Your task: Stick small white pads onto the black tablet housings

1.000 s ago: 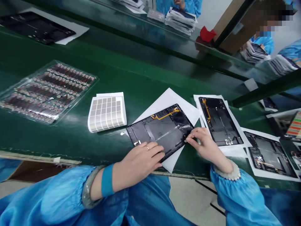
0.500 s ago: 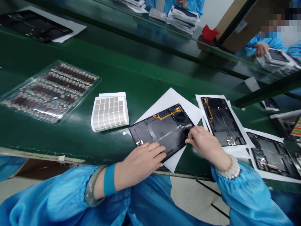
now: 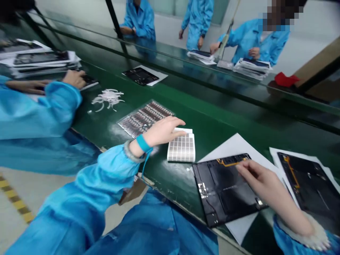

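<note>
My left hand [image 3: 166, 131] hovers over the upper edge of a sheet of grey square stickers [image 3: 182, 147], fingers apart and nothing visible between them. Just left of it lies a clear tray of small round parts with dark red wires [image 3: 146, 118]. My right hand [image 3: 255, 177] is over the upper right part of a black device cover [image 3: 228, 194], thumb and fingertips pinched together; whatever they pinch is too small to make out. An orange flex cable [image 3: 230, 163] runs along the cover's upper edge. The cover rests tilted on white paper [image 3: 239, 143].
Another black cover [image 3: 310, 187] lies on paper at the right, and one more [image 3: 140, 76] farther back. White strips [image 3: 108, 98] are piled at the left. Beside them, a person's hand [image 3: 74, 79] touches a cover. More people work behind the bench rail [image 3: 170, 67].
My left hand has left the cover and moved left to the sticker sheet. My right hand has shifted to the cover's upper part. The view has swung left, showing a neighbouring person.
</note>
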A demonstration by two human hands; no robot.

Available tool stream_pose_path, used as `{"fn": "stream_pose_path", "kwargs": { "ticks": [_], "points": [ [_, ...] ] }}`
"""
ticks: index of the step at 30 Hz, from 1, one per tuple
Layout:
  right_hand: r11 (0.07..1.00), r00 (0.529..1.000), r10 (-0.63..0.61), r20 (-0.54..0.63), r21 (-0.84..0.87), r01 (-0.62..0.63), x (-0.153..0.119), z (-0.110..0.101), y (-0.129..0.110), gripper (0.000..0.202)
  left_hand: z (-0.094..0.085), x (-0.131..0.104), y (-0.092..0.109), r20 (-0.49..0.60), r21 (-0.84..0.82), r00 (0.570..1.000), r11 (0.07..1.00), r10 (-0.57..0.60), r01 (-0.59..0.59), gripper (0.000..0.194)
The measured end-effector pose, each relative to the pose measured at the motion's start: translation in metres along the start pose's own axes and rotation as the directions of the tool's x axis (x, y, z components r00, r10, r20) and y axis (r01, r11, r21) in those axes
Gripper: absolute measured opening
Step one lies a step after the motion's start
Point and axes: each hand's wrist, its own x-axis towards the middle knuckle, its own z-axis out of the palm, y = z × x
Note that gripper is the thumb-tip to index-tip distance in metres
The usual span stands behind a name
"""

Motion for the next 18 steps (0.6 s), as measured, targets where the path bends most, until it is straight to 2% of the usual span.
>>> {"fn": "stream_pose_path", "kwargs": {
  "ticks": [2,4,7,9,13,18],
  "points": [
    [0.992,0.992,-0.11,0.054,-0.058,0.113,0.02,0.013,-0.031,0.026,0.008,0.015,-0.007,0.183,0.038,0.983,0.999,-0.03,0.024,0.055],
    [0.974,0.98,-0.19,0.065,-0.116,0.196,0.04,0.027,-0.055,0.02,0.019,0.022,-0.006,0.272,0.045,0.962,0.999,-0.031,0.02,0.053],
    [0.946,0.96,-0.275,0.05,-0.162,0.28,0.071,0.047,-0.074,0.012,0.035,0.022,0.0,0.233,0.027,0.973,1.0,-0.012,0.005,0.027],
    [0.924,0.948,-0.316,0.042,-0.212,0.318,0.087,0.06,-0.08,0.009,0.041,0.019,0.0,0.184,0.013,0.983,1.0,0.0,-0.002,0.017],
    [0.869,0.93,-0.36,0.075,-0.334,0.364,0.106,0.075,-0.091,0.013,0.042,0.015,-0.006,0.126,0.008,0.991,0.999,0.034,-0.035,0.028],
    [0.801,0.915,-0.368,0.166,-0.444,0.403,0.118,0.079,-0.1,0.017,0.038,0.014,-0.01,0.104,0.016,0.99,0.995,0.1,-0.102,0.032]
  ]
}}
